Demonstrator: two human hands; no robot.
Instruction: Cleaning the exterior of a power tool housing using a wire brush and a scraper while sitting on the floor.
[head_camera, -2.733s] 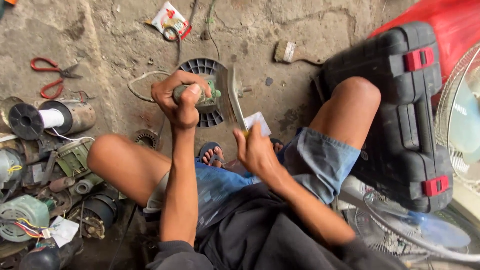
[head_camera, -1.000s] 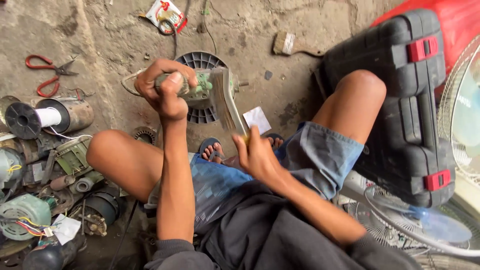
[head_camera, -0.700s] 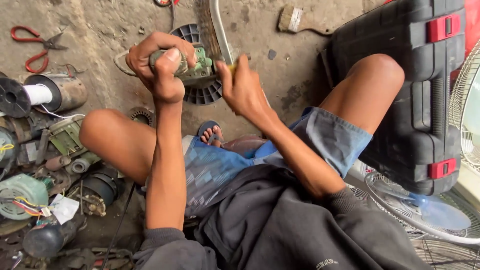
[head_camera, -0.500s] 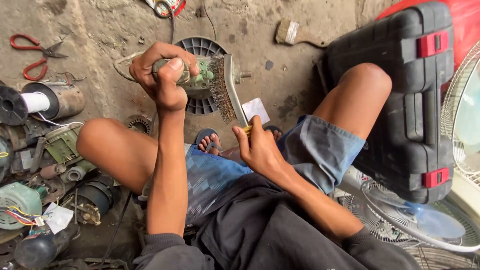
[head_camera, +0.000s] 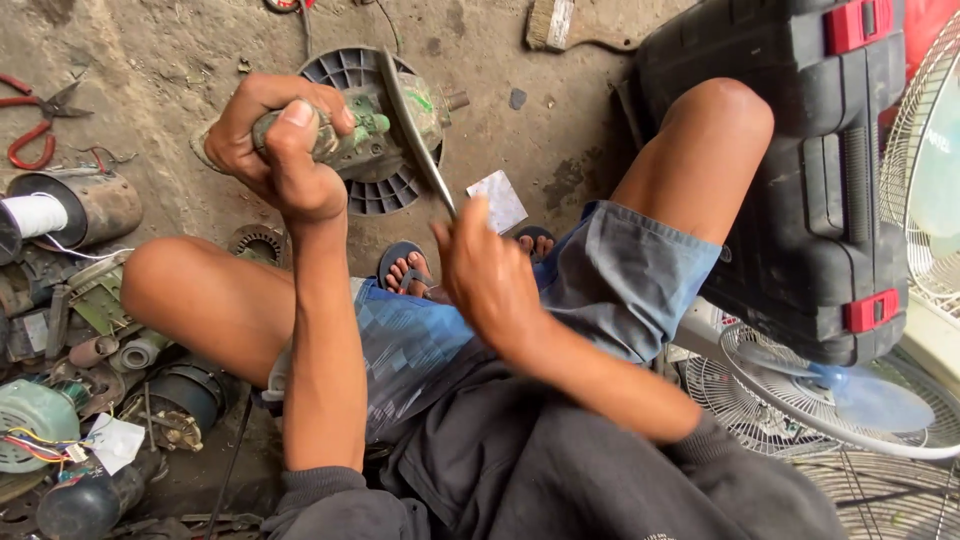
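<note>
Both fists closed: left hand (head_camera: 275, 150) around motor (head_camera: 370, 125), right hand (head_camera: 485, 270) around blade (head_camera: 415, 145).

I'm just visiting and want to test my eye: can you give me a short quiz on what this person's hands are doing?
1. True or false: the left hand grips the small motor above the black fan guard.
2. What does the right hand hold? A) red pliers B) a slim metal tool C) a brush
3. Fill in: the tool slants up from the right hand and crosses the ____.

Key:
1. True.
2. B. The pliers lie on the ground at the left; the brush lies at the top.
3. Motor.
</note>
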